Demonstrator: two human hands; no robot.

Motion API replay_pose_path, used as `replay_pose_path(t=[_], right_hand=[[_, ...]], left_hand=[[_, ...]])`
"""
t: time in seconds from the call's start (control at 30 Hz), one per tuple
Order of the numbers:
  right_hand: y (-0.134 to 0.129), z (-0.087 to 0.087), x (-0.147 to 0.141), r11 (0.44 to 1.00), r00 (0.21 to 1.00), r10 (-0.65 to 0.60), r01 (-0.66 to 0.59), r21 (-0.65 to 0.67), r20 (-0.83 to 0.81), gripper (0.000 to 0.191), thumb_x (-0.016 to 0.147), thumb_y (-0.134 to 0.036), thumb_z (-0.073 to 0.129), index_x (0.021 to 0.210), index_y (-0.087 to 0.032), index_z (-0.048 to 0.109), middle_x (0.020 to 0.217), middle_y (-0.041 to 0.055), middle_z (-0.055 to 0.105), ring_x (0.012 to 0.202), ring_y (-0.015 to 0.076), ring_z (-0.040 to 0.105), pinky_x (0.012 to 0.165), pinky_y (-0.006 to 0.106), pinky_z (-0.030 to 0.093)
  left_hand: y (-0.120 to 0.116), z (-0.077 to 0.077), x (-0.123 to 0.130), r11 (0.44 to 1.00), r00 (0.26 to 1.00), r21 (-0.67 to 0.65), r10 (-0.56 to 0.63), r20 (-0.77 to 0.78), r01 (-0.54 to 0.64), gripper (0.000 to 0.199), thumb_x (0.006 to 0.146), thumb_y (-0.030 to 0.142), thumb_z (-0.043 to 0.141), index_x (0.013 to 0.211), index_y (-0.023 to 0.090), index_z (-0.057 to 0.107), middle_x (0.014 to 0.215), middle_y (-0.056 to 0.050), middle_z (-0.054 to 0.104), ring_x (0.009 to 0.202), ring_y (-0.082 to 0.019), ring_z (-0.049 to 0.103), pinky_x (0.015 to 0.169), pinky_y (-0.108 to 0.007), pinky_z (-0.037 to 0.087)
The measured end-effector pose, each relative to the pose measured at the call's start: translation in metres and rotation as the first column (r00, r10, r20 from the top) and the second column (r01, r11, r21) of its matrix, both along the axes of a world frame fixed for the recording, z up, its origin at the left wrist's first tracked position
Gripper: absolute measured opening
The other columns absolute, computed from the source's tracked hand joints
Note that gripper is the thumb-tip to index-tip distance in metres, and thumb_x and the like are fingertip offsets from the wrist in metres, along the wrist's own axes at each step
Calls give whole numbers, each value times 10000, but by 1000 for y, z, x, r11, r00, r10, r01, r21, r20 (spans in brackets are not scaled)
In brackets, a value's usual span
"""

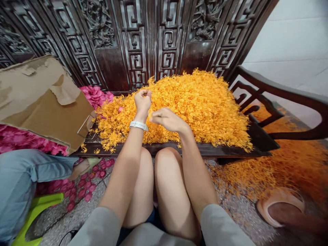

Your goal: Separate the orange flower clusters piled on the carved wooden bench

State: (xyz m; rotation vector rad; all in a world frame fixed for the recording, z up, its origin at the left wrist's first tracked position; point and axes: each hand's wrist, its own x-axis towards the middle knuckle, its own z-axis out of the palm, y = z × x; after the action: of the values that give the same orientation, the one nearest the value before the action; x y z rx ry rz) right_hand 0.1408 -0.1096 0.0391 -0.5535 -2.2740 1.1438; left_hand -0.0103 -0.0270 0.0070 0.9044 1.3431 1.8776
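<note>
A large heap of small orange artificial flower pieces (200, 106) covers the dark wooden bench (217, 150) in front of my knees. Raised over the heap's left part, my left hand (142, 99) is curled closed, with a white watch strap (138, 125) at the wrist. Lower and just to the right, my right hand (167, 119) has its fingers pressed together, pointing left toward the left wrist. Anything between the fingers of either hand is too small to tell from the orange behind it. One orange piece sticks up beyond my left hand.
A torn cardboard box (51, 109) leans on the left, pink flowers (96, 97) around it. Carved panels (138, 41) form the back; a curved armrest (289, 95) is right. A co-worker's jeans (33, 181), a green stool (38, 212) and another person's foot (284, 212) flank me.
</note>
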Motion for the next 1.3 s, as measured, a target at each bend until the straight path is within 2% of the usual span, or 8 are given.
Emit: replay_pose_path(t=[0.17,0.3,0.4,0.63,0.8,1.0,1.13,1.3], right_hand=[[-35,27,10,763,777,551,-617,-193,-306,340,984,-437,723,780,-166,696,643,-4,604,559,90,515,565,252,385],[-11,13,15,879,711,-54,-300,-372,-701,380,931,-582,714,1049,-221,732,643,-52,551,495,87,355,471,244,319],[17,-8,11,804,615,-427,-77,-589,-663,328,929,-455,708,1167,-230,706,739,-44,582,538,81,366,478,232,295],[34,-38,-7,699,626,-677,380,-606,-388,377,956,-591,704,972,-248,549,653,-51,583,472,88,359,468,265,243],[45,-56,-2,801,728,-593,490,-343,-345,546,985,-713,599,755,-225,516,614,-32,518,553,101,417,548,267,326],[-8,-16,-15,926,922,-5,-143,-351,-388,554,941,-707,682,771,-185,611,620,-48,514,532,74,376,524,244,303],[-44,12,-19,583,665,695,-744,-327,-273,365,953,-474,795,945,-116,724,782,21,676,691,100,600,658,241,470],[-9,-6,0,754,643,-42,-481,-446,-764,365,917,-519,791,1037,-184,709,655,-74,499,527,72,346,501,226,343]], left_hand=[[4,-20,-30,998,999,-54,-41,11,41,283,925,19,611,680,160,617,671,20,562,549,-85,539,565,-226,406],[-5,-20,-39,992,992,-41,-122,-5,122,169,944,100,661,794,169,697,798,-32,688,651,-111,618,599,-230,446],[-10,-9,-34,983,977,13,-183,-109,185,112,922,108,694,855,170,759,873,-65,753,765,-142,667,641,-240,468],[-20,-2,-24,903,851,78,-366,-376,423,316,795,464,895,710,181,784,728,-61,730,694,-161,619,702,-285,508],[-16,-8,-15,863,788,70,-420,-451,500,357,735,511,916,724,173,804,768,-89,763,716,-182,652,701,-291,517],[3,-20,-22,983,977,178,-1,-215,40,161,831,175,750,677,182,703,720,-21,693,707,-143,614,696,-234,487],[8,-32,-32,999,1000,38,16,-2,-16,121,884,172,700,764,164,720,717,-1,660,567,-94,496,522,-206,353],[-6,-18,-25,995,992,60,-88,96,82,233,873,392,825,891,176,741,843,-17,714,576,-80,558,509,-197,406]])
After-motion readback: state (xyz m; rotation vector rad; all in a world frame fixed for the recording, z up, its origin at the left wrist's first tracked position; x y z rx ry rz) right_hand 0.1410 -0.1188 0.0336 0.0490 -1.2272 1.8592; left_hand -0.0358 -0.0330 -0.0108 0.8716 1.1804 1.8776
